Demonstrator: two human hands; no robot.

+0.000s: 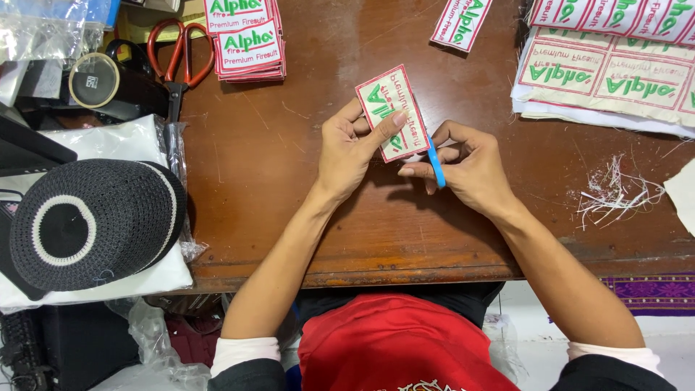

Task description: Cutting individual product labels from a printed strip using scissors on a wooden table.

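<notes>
The left hand (347,156) pinches a white rectangular embroidered patch (393,112) at its edge; the right hand (467,170) curls around a blue-handled tool (436,166) above the bare brown wooden table (304,195).

Scratched brown wooden counter (289,166) under even light; below its worn front edge, pale floor (536,340) with a purple mat (655,293).

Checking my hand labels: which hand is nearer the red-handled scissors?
Left. The left hand lies right of the scissors and lower; the right hand is farther right.
</notes>
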